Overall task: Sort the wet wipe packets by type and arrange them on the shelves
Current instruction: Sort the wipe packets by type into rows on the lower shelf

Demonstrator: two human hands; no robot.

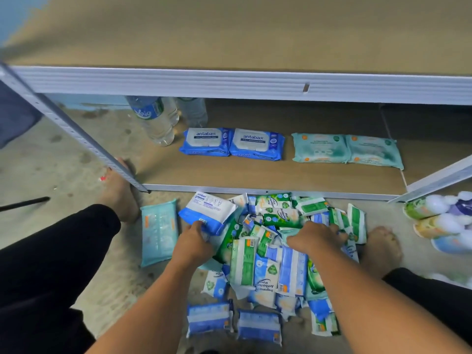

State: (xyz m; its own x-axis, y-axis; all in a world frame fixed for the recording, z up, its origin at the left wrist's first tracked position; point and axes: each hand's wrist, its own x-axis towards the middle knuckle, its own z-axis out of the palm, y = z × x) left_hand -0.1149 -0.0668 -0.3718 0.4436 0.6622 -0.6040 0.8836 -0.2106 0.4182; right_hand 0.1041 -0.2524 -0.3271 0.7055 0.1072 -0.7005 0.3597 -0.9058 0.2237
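A person crouched barefoot on a concrete floor before a metal rack, both arms reaching into a pile of wet wipe packets [268,251] heaped just in front of the bottom shelf [255,175]. The left hand [195,242] was clamped on the near edge of a blue-and-white packet [210,212], which tilted up at the pile's left side. The right hand [315,237] lay palm down on the heap, its fingertips buried among green and blue packets; whether they gripped one could not be told. On the shelf, two blue Antabax packets [231,144] lay side by side, with two teal packets [346,150] paired well to their right. A lone teal packet [158,231] lay on the floor left of the pile, and water bottles [155,118] stood at the shelf's back left
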